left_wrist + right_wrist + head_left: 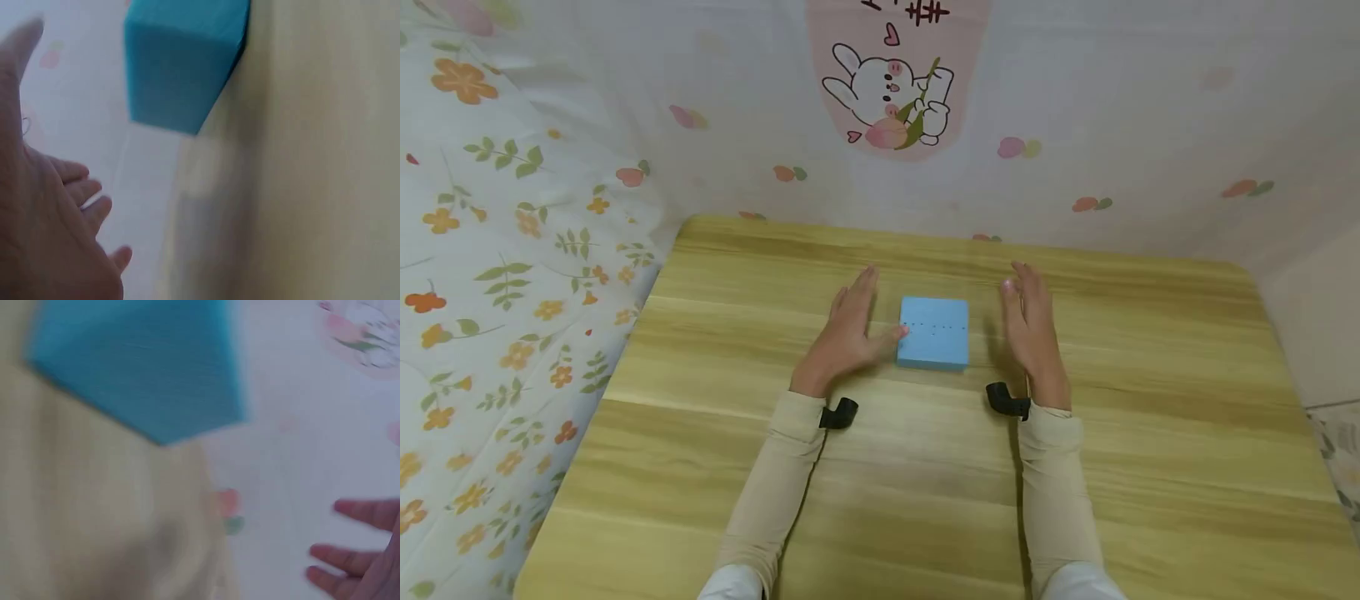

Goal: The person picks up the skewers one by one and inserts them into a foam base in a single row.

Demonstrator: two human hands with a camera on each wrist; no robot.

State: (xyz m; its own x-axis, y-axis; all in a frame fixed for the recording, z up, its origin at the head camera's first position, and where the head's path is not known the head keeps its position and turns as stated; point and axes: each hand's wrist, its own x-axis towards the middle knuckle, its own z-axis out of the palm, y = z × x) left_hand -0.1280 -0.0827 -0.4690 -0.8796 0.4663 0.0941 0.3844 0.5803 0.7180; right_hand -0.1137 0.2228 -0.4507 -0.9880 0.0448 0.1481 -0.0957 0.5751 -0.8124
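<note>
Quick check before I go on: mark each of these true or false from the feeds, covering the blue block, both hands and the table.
1. The blue block lies flat on the wooden table. True.
2. The right hand grips the block. False: it is open, apart from the block on its right.
3. The left hand is a closed fist. False: its fingers are straight, thumb at the block's left edge.
4. The block sits between the two hands. True.
5. The block is red. False: it is light blue.

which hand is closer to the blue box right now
The left hand: its thumb reaches the blue box, while the right hand stands apart.
</note>
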